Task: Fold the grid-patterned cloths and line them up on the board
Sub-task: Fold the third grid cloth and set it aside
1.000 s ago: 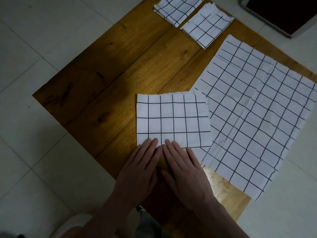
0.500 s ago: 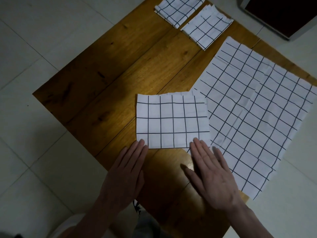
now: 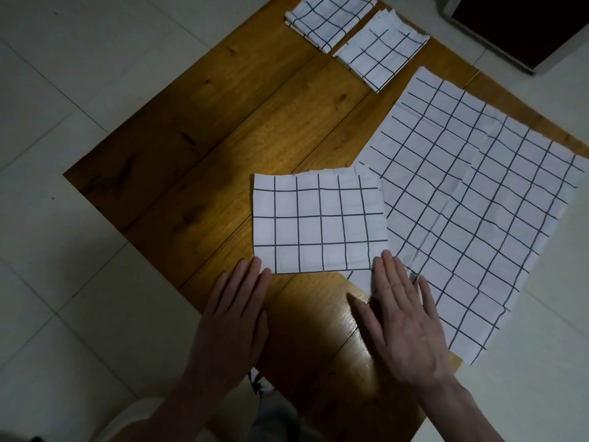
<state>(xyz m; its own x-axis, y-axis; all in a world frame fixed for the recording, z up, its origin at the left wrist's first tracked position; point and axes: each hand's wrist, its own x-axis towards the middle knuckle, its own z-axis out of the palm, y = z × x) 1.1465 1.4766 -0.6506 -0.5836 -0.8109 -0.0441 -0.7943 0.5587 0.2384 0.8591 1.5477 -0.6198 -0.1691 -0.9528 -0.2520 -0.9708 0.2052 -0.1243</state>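
- The wooden board (image 3: 223, 129) lies on a pale tiled floor (image 3: 63, 74), turned so that one corner points toward the person.
- The left hand (image 3: 234, 309) lies flat on the board, fingers straight and close together, holding nothing; its fingertips reach the near left corner of the half-folded cloth (image 3: 318, 223).
- That half-folded cloth sits near the middle of the board as a neat rectangle, its near edge running between the two hands, its right edge lying over the edge of the unfolded cloth (image 3: 471, 205).
- The first small folded cloth (image 3: 328, 19) rests at the far corner of the board, partly cut off by the top of the frame.
- The second small folded cloth (image 3: 381, 49) lies just beside it to the right, edge nearly touching edge.
- The right hand (image 3: 401, 327) is spread flat, thumb splayed out over the wood, gripping nothing; its fingertips press the near right corner of the half-folded cloth and its outer fingers lie on the unfolded cloth.
- The unfolded cloth is spread open on the right of the board, creased, its right corner hanging past the board's edge over the floor.
- A dark framed object (image 3: 522, 23) stands on the floor at the far right.
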